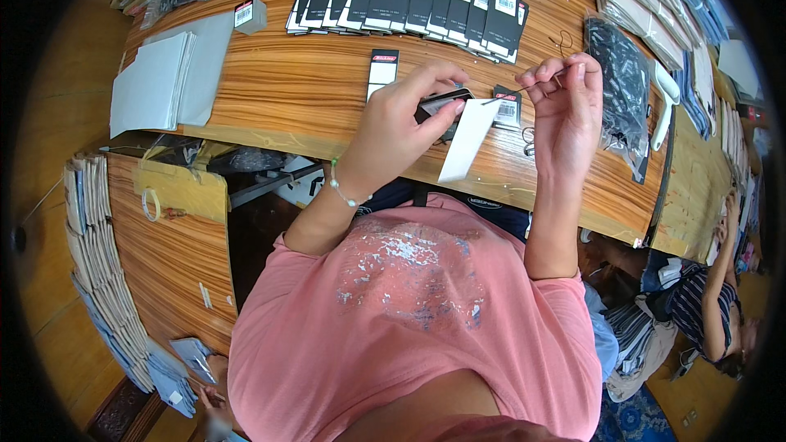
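Note:
My left hand [399,115] is closed around several hang tags, black edges showing between thumb and fingers. From its grip a white tag [467,143] hangs down toward the table's near edge. My right hand [571,110] is raised to the right, thumb and fingers pinched on a thin dark cord [509,96]. The cord stretches across to the top of the white tag. Beneath the cord, a black tag with a barcode label [508,108] lies on the table. Just beyond my left hand lies another tag [382,69], partly covered by white labels.
Overlapping rows of black corded hang tags [391,0] lie along the table's far side. A small grey box [250,16] and white paper sheets [151,86] are at left. A clear bag of black cords [616,74] and a white handled tool [665,102] lie right. Folded garments [639,8] stand beyond.

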{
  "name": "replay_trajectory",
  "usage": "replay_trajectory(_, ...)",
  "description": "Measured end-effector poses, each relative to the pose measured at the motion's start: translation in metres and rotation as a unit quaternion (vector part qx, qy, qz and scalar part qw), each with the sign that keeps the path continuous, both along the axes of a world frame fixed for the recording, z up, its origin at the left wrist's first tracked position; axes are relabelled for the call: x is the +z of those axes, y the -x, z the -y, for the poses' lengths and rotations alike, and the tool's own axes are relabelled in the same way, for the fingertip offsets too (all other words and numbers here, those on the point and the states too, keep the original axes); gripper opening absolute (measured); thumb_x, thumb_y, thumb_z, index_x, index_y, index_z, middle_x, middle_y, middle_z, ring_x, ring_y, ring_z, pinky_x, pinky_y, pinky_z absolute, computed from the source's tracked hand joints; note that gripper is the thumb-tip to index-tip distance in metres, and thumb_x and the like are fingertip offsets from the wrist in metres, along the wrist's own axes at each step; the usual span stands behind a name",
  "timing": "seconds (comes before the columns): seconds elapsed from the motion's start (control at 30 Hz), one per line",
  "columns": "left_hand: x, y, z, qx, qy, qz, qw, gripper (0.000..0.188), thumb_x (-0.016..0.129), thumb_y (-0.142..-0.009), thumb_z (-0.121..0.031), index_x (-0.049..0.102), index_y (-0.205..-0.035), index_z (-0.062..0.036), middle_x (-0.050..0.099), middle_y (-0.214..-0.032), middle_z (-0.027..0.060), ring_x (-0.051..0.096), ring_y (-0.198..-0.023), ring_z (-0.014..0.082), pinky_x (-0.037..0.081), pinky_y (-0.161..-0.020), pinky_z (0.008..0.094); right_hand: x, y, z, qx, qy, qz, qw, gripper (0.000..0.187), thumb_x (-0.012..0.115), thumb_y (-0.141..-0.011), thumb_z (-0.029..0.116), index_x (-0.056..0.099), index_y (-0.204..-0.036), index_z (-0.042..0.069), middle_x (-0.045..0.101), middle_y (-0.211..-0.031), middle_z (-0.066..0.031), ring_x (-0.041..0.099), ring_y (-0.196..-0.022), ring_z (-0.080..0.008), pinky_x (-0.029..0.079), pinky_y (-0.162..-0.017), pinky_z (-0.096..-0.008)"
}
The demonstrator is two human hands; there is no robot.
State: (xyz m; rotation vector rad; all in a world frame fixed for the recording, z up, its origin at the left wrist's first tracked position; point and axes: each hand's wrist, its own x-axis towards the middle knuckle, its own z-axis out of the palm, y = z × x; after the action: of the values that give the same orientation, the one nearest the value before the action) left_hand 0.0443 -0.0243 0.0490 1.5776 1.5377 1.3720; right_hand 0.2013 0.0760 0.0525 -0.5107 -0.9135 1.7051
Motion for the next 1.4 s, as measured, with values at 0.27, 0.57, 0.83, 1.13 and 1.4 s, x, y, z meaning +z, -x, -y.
replay_trajectory(0.27,0.013,0.008,0.003,0.037,-0.028,-0.173,0.984,0.019,0.058,-0.081,-0.008,0.048,-0.096,-0.0015,0.056,-0.081,0.0118,0.058,-0.069,0.0274,0.044,-0.063,0.0332,-0.012,0.016,0.008,0.064,0.002,0.003,0.998,0.011,0.044,-0.094,0.016,0.047,-0.096,0.005,0.049,-0.074,-0.0049,0.050,-0.071,-0.0136,0.045,-0.070,-0.0276)
replay_trajectory(0.57,0.017,0.011,0.006,0.016,-0.016,-0.181,0.983,0.050,0.079,-0.063,-0.019,0.046,-0.097,-0.0035,0.053,-0.083,0.0089,0.056,-0.073,0.0235,0.046,-0.067,0.0293,-0.008,0.019,0.007,0.071,0.008,0.005,0.997,0.011,0.045,-0.094,0.016,0.048,-0.096,0.005,0.052,-0.079,-0.0058,0.052,-0.075,-0.0139,0.046,-0.074,-0.0291)
replay_trajectory(0.83,0.011,0.016,0.009,-0.086,0.023,0.017,0.996,0.041,0.073,-0.070,-0.006,0.046,-0.100,-0.0037,0.051,-0.090,0.0040,0.051,-0.086,0.0117,0.042,-0.078,0.0244,-0.003,0.009,0.003,0.073,-0.005,-0.035,0.997,0.013,0.046,-0.093,0.016,0.049,-0.095,0.004,0.053,-0.077,-0.0065,0.052,-0.073,-0.0141,0.047,-0.074,-0.0301)
replay_trajectory(1.13,0.010,0.018,0.004,-0.021,-0.048,-0.027,0.998,0.017,0.066,-0.070,0.003,0.064,-0.087,-0.0001,0.059,-0.096,0.0084,0.057,-0.089,0.0161,0.046,-0.075,0.0269,0.005,0.002,0.003,0.092,-0.007,-0.058,0.994,0.014,0.046,-0.093,0.018,0.050,-0.095,0.004,0.052,-0.072,-0.0060,0.051,-0.071,-0.0155,0.046,-0.076,-0.0329)
replay_trajectory(1.4,0.008,0.021,0.004,0.048,-0.094,0.008,0.994,0.013,0.065,-0.072,0.002,0.067,-0.085,-0.0022,0.064,-0.090,0.0058,0.059,-0.077,0.0131,0.047,-0.064,0.0225,0.012,0.001,0.010,0.083,-0.010,-0.035,0.996,0.013,0.048,-0.092,0.013,0.051,-0.096,0.002,0.056,-0.077,-0.0088,0.056,-0.073,-0.0164,0.048,-0.071,-0.0290)
